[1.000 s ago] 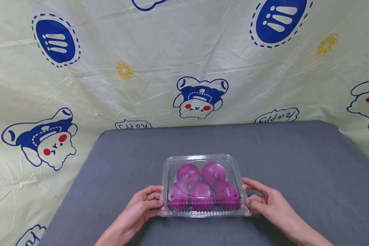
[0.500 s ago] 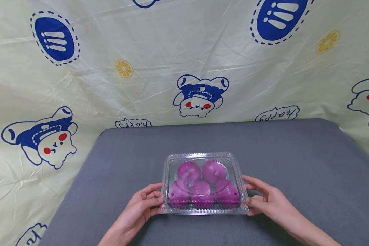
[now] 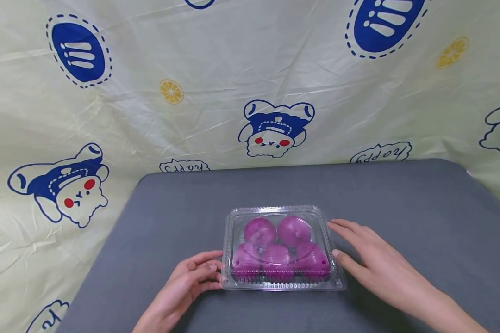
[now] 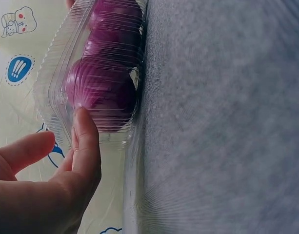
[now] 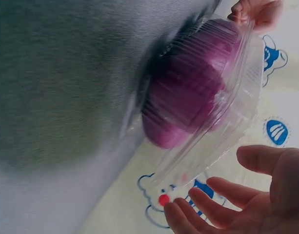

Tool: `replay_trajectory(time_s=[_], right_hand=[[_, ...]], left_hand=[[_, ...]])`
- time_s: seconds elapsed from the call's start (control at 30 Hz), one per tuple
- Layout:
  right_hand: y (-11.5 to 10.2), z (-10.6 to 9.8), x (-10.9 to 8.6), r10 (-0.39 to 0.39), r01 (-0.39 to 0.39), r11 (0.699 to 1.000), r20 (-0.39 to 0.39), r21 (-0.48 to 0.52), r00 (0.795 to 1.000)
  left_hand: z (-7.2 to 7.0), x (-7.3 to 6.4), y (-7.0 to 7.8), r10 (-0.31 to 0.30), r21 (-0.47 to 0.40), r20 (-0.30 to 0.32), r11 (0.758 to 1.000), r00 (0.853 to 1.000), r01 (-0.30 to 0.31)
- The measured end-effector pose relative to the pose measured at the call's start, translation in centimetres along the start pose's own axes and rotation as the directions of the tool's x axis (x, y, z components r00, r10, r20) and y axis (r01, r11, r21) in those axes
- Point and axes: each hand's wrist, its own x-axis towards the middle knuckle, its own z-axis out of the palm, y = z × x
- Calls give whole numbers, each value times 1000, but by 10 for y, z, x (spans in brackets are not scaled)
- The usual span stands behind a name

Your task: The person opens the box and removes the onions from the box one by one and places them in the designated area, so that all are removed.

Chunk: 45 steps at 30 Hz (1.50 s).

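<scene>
And the right hand has let go: a half second ago its fingers and thumb pinch the box's edge, and now they straighten and come away, with the fingertips set higher up beside the rim. The clear plastic box itself lies on the grey surface, at 5 o'clock from the middle of the head view. Inside it, five purple balls: two in the row towards 12 o'clock, three packed along the 6 o'clock side.

Over at 3 o'clock of the box, that right hand is wide open, fingers spread, holding nothing, and the right wrist view shows a gap to the plastic. At 8 o'clock, the left hand is loosely open too; from the left wrist, a fingertip touches the ribbed side wall while the thumb stands clear, so it has no grip here.

Beyond the surface, towards 12 o'clock, hangs a pale cloth, printed with cartoon animals in blue caps and yellow citrus slices.
</scene>
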Motion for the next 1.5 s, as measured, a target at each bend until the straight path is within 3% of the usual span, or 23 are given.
replay_trajectory(time_s=[0.17, 0.3, 0.47, 0.6, 0.87, 1.1, 1.33, 1.5], right_hand=[[-15, 5, 6, -92, 92, 996, -46, 1, 995], [-26, 13, 12, -217, 218, 976, -50, 15, 975], [-41, 22, 17, -400, 400, 916, -79, -19, 913], [-55, 28, 24, -498, 497, 867, -52, -21, 866], [-77, 44, 39, -609, 609, 793, 36, -9, 793], [-87, 54, 55, -680, 680, 733, 23, 15, 733], [-93, 68, 64, -674, 674, 738, 53, 18, 737], [-92, 75, 70, -698, 700, 714, 85, 7, 711]], left_hand=[[1, 0, 1, 8, 27, -10, 1000, 1000, -8], [4, 1, 3, 0, 53, -21, 999, 1000, 1], [4, 4, 3, -24, 25, -6, 999, 1000, 24], [3, 5, 2, -22, -13, 25, 1000, 999, 23], [4, 5, 0, -61, -60, 45, 996, 997, 64], [4, 5, -1, -42, -77, 69, 996, 997, 47], [3, 2, -2, -56, -81, 60, 995, 997, 61], [3, 2, -3, -66, -95, 77, 993, 995, 73]])
